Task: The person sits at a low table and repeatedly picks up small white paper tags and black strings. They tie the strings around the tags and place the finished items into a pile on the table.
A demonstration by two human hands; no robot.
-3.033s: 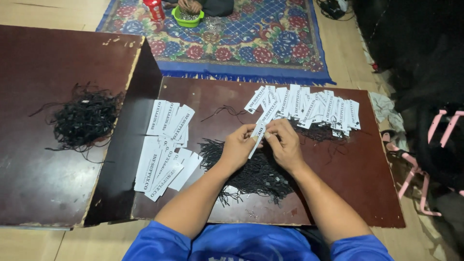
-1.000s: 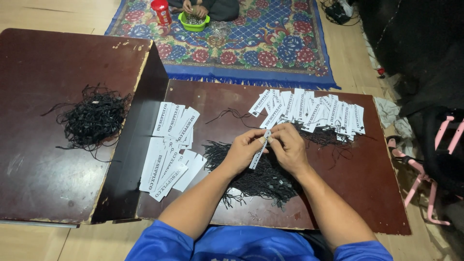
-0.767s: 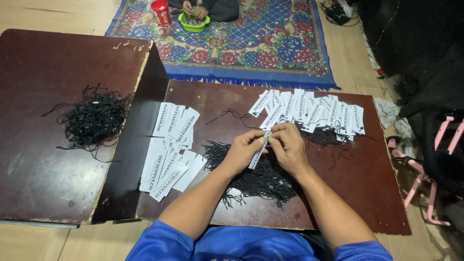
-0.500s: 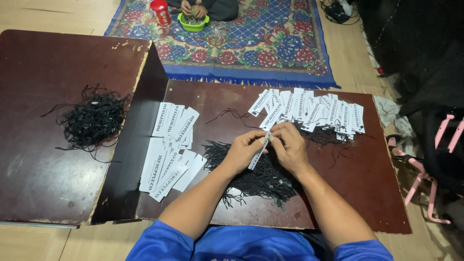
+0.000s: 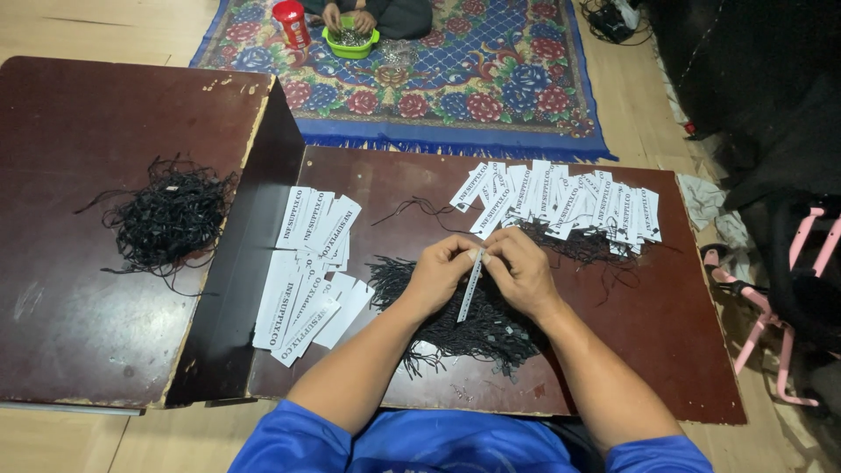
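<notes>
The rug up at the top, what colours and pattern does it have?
The rug is blue with red and pink flowers, seen from the head camera.

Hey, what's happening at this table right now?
A person in a blue shirt holds one white paper tag between the left hand and right hand, above a heap of black strings. Plain tags lie stacked to the left, a row of tags with strings lies beyond, and another string pile sits on the raised table.

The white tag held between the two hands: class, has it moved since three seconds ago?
Yes. The white tag, pinched by the left hand and right hand, has come down toward the person, away from the row of tags and over the black string pile.
</notes>
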